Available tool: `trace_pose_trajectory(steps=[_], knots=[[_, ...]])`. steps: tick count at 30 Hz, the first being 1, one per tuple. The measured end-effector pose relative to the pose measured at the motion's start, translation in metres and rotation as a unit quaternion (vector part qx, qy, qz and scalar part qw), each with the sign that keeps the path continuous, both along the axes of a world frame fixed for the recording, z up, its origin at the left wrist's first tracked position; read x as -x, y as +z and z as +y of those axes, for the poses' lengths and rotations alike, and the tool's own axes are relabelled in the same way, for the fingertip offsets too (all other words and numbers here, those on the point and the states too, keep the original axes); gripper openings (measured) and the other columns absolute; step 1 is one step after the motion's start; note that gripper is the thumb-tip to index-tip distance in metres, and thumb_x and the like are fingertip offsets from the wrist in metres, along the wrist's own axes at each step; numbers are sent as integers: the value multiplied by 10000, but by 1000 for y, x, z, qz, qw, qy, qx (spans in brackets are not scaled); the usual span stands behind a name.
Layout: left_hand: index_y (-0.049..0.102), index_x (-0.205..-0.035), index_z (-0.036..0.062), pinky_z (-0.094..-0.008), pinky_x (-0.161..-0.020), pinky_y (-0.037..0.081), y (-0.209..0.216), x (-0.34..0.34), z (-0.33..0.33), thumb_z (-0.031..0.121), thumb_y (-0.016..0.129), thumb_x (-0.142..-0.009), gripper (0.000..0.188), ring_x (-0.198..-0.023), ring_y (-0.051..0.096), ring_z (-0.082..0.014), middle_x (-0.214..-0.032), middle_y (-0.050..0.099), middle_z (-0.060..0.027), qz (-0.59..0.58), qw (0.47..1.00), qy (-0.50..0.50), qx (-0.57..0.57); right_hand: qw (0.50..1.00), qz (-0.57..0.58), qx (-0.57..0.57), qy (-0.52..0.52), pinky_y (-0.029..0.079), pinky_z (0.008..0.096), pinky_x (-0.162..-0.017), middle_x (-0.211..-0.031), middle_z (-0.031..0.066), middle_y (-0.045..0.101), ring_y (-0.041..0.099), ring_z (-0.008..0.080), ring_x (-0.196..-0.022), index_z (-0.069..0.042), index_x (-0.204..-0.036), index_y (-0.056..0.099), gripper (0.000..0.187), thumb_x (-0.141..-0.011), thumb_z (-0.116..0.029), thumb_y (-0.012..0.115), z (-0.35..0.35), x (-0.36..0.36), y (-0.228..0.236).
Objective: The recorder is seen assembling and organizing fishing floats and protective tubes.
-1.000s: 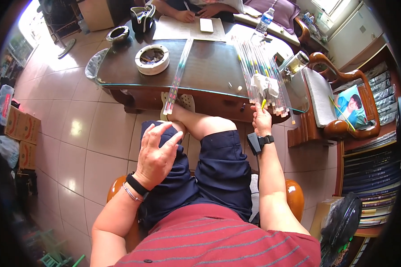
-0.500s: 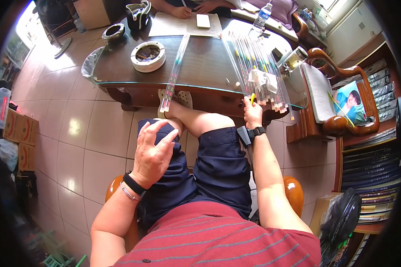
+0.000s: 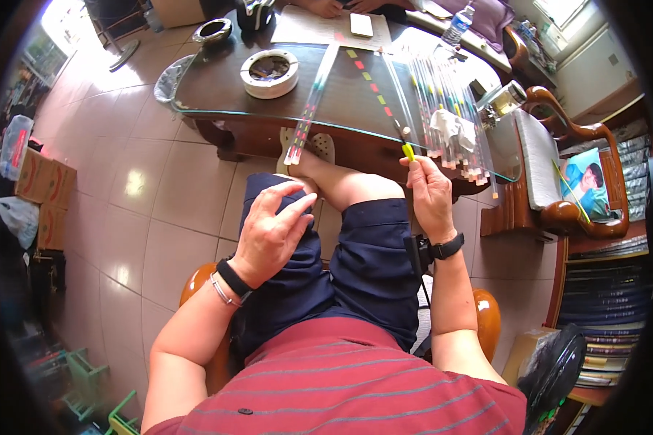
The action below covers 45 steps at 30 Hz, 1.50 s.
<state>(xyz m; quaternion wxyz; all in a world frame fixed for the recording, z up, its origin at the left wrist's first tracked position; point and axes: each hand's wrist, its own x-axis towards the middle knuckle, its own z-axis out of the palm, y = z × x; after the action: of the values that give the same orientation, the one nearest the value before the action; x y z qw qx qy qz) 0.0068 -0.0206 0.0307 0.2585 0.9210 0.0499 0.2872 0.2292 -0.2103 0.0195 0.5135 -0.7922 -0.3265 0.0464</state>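
Head view: a seated person holds a thin clear strip at the edge of the glass surface.

The right hand [image 3: 429, 194] has its grip closed on the yellow end of the thin clear strip [image 3: 392, 101], which lies along the glass surface [image 3: 218, 87]. The left hand [image 3: 272, 230] hovers over the left thigh, grip wide, fingers spread, holding nothing. More clear strips [image 3: 442, 109] lie just beside, and a round white tape roll [image 3: 269, 72] lies farther left.

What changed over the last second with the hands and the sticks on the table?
The right hand drew back from the bundle of clear sticks toward the table's near edge, pinching a thin yellow-tipped stick. The left hand stayed open above the thigh; the round white tape roll did not move.
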Motion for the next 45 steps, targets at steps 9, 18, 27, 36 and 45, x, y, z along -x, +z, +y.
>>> trace_pose_trajectory(steps=[9, 18, 27, 36, 45], knots=[[649, -1141, -11, -315, -862, 490, -4, 3, 2, 84, 666, -885, 273, -980, 610, -231, -1063, 619, -123, -19, 966, 2, 259, 978, -117, 32, 169, 497, 408, -683, -863, 162, 644, 620, 368, -785, -1, -951, 626, 118, -918, -106, 584, 43, 54, 26], [593, -1242, -9, -289, -967, 441, -8, 7, 19, 185, 527, -1002, 315, -1104, 558, -145, -1200, 625, -98, -82, 758, -105, 639, 828, 452, -33, 331, 472, 198, -586, -761, -1, 605, 545, 45, -627, -23, -1033, 631, 269, -1028, -233, 463, 73, 111, 23], [615, -1167, -33, -295, -712, 532, 0, 12, 27, 215, 492, -1015, 316, -721, 574, -137, -1079, 646, -110, -39, 607, -164, 777, 660, 661, -90, 346, 509, 206, -606, -809, 41, 639, 605, 78, -670, -9, -1060, 603, 301, -1031, -272, 460, 75, 108, 10], [665, -1094, -16, -307, -847, 510, -11, 9, 22, 136, 592, -960, 215, -924, 631, -176, -1014, 672, -91, -91, 636, -87, 761, 779, 537, -57, 320, 524, 203, -657, -849, 50, 678, 619, 73, -685, -2, -1043, 655, 286, -1007, -255, 525, 72, 112, 8], [653, -1114, -14, -313, -877, 503, 4, 8, 26, 146, 581, -964, 231, -995, 624, -180, -1161, 648, -119, -44, 544, -133, 827, 757, 567, -62, 320, 524, 205, -652, -851, 51, 676, 616, 70, -675, 2, -1040, 639, 296, -1015, -262, 506, 73, 111, 8]])
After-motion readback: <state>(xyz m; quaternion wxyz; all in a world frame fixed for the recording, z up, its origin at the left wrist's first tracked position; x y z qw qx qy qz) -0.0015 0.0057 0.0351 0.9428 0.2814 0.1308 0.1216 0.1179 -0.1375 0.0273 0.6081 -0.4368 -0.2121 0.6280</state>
